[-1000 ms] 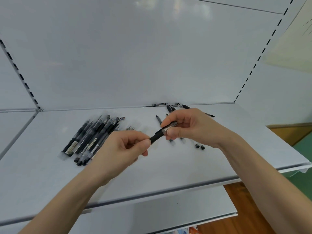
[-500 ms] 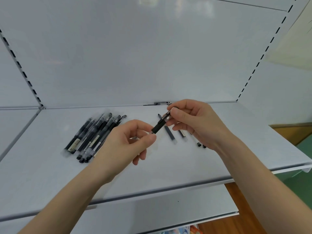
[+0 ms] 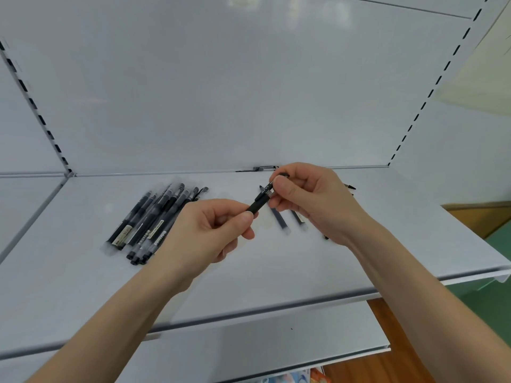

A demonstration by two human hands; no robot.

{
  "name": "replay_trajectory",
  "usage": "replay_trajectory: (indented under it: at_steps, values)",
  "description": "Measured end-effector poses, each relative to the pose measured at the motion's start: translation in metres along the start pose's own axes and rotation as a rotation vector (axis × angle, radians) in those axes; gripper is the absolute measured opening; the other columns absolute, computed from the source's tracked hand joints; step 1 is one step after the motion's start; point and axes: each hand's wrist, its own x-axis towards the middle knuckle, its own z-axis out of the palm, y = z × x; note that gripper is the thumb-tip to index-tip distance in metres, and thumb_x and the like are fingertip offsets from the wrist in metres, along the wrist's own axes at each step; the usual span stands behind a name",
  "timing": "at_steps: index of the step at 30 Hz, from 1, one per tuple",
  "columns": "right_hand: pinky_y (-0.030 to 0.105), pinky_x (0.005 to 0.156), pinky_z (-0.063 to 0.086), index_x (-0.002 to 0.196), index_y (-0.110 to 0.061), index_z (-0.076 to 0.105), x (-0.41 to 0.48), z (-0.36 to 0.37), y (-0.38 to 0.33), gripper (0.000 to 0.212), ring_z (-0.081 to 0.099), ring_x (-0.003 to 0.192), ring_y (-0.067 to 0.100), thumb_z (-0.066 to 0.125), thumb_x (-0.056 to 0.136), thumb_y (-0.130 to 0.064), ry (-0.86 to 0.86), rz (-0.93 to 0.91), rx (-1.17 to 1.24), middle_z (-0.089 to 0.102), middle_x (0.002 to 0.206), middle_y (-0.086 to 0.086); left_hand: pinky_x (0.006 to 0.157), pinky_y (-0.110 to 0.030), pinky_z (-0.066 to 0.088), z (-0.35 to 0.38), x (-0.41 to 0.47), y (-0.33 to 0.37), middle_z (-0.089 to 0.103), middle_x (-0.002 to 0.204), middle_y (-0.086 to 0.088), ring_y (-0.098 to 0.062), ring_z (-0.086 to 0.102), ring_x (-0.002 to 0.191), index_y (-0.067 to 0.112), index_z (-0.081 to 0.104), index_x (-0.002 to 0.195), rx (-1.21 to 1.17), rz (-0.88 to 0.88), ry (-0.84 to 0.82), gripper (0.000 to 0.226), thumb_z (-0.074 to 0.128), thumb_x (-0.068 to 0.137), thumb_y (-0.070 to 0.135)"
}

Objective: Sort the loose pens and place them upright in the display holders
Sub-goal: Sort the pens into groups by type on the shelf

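Observation:
Both hands hold one black pen (image 3: 260, 200) above the white shelf (image 3: 83, 286). My left hand (image 3: 204, 233) pinches its lower black end between thumb and forefinger. My right hand (image 3: 312, 200) grips its upper part with the fingertips. The pen slants up to the right. A pile of several black pens (image 3: 154, 219) lies flat on the shelf to the left. Two loose pens (image 3: 279, 219) lie under my right hand, partly hidden. No display holder is in view.
More pens lie by the back wall (image 3: 262, 169) and to the right of my right hand (image 3: 349, 186). The shelf's front edge (image 3: 276, 305) runs below my forearms, with a lower shelf (image 3: 249, 349) and wooden floor (image 3: 387, 363) beneath.
Both hands have risen slightly and tilted the pen more steeply. The right hand slid toward the pen's upper end, uncovering the loose pens below.

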Motion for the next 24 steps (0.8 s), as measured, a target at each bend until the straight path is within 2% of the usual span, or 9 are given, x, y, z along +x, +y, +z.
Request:
replay_trajectory:
  at_steps: [8, 11, 14, 16, 17, 20, 24]
  values:
    - [0.015, 0.061, 0.052, 0.079, -0.015, 0.063, 0.009, 0.004, 0.008, 0.016, 0.064, 0.06, 0.004, 0.053, 0.09, -0.008, -0.017, 0.037, 0.0, 0.067, 0.061, -0.007, 0.036, -0.015, 0.027, -0.001, 0.006, -0.009, 0.062, 0.053, 0.003, -0.007, 0.038, 0.038, 0.009, 0.068, 0.081, 0.027, -0.016, 0.046, 0.013, 0.057, 0.086, 0.005]
    - [0.018, 0.063, 0.054, 0.084, -0.016, 0.063, 0.015, 0.001, 0.007, 0.011, 0.065, 0.063, 0.006, 0.055, 0.09, -0.014, 0.013, 0.074, -0.051, 0.068, 0.068, -0.006, 0.041, -0.015, 0.034, -0.005, 0.014, -0.012, 0.061, 0.053, 0.007, -0.004, 0.043, 0.041, 0.012, 0.069, 0.078, 0.172, 0.055, 0.119, 0.011, 0.06, 0.085, 0.009]
    - [0.019, 0.057, 0.05, 0.08, -0.015, 0.062, 0.02, -0.01, 0.014, 0.009, 0.06, 0.055, 0.002, 0.059, 0.089, -0.018, 0.174, 0.092, -0.315, 0.065, 0.067, -0.003, 0.059, -0.021, 0.034, -0.02, 0.023, -0.017, 0.057, 0.067, 0.004, -0.005, 0.048, 0.06, 0.013, 0.07, 0.079, 0.62, 0.166, 0.299, 0.01, 0.062, 0.083, 0.016]
    - [0.016, 0.051, 0.043, 0.078, -0.01, 0.062, 0.018, -0.013, 0.021, 0.014, 0.054, 0.051, 0.004, 0.06, 0.087, -0.021, 0.182, 0.126, -0.631, 0.059, 0.062, -0.004, 0.065, -0.027, 0.031, -0.031, 0.026, -0.021, 0.053, 0.076, -0.006, -0.017, 0.047, 0.072, 0.008, 0.069, 0.083, 0.886, 0.167, 0.398, 0.015, 0.058, 0.084, 0.018]
    - [0.017, 0.05, 0.04, 0.079, -0.007, 0.062, 0.017, -0.012, 0.024, 0.018, 0.052, 0.055, 0.009, 0.06, 0.086, -0.023, 0.141, 0.154, -0.776, 0.056, 0.062, -0.003, 0.066, -0.029, 0.032, -0.035, 0.028, -0.023, 0.052, 0.079, -0.008, -0.022, 0.047, 0.076, 0.007, 0.069, 0.087, 0.965, 0.138, 0.418, 0.017, 0.056, 0.086, 0.018]
    - [0.027, 0.061, 0.035, 0.088, 0.009, 0.063, 0.012, -0.003, 0.031, 0.031, 0.048, 0.07, 0.02, 0.059, 0.085, -0.022, 0.006, 0.218, -1.044, 0.054, 0.074, 0.011, 0.069, -0.034, 0.039, -0.04, 0.032, -0.028, 0.055, 0.092, -0.011, -0.031, 0.052, 0.089, 0.01, 0.065, 0.099, 1.133, 0.044, 0.427, 0.021, 0.051, 0.089, 0.022]
    - [0.032, 0.067, 0.039, 0.092, 0.008, 0.062, 0.015, 0.003, 0.034, 0.024, 0.055, 0.08, 0.029, 0.051, 0.086, -0.013, 0.015, 0.219, -1.199, 0.064, 0.093, 0.021, 0.074, -0.038, 0.043, -0.042, 0.035, -0.031, 0.057, 0.103, -0.013, -0.033, 0.053, 0.098, 0.009, 0.058, 0.108, 1.238, 0.0, 0.402, 0.026, 0.047, 0.091, 0.024]
